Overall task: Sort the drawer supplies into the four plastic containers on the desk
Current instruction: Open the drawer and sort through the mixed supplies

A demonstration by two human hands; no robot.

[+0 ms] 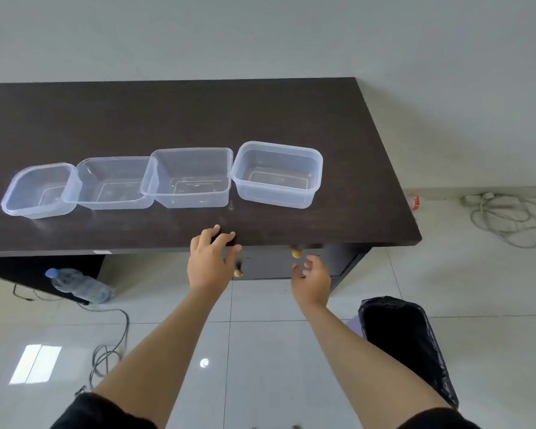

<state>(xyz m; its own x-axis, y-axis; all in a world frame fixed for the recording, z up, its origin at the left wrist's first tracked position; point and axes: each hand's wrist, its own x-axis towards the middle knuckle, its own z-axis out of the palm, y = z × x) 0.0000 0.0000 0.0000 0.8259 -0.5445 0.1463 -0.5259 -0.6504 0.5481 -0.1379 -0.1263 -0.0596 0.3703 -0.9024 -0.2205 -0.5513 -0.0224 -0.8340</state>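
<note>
I saw four clear containers (192, 178) standing in a row on the bench (338, 125), no label readable. My left grip (209, 261) rested fingers-spread on the bench's front edge. My right grip (311, 278) hung loosely apart just below the upper drawer knob (296, 253).

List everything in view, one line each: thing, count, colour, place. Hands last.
containers: four, clear, empty, in a row on the desk
desk: one, dark brown, against the wall
knobs: two, tan, on the drawer fronts under the desk edge
bottle: one, clear with blue cap, lying on the floor under the desk
bin: one, black liner, floor at right
cables: grey, coiled on the floor, right and lower left
left hand: open, fingers at the desk's front edge
right hand: open, just below the upper knob
</note>
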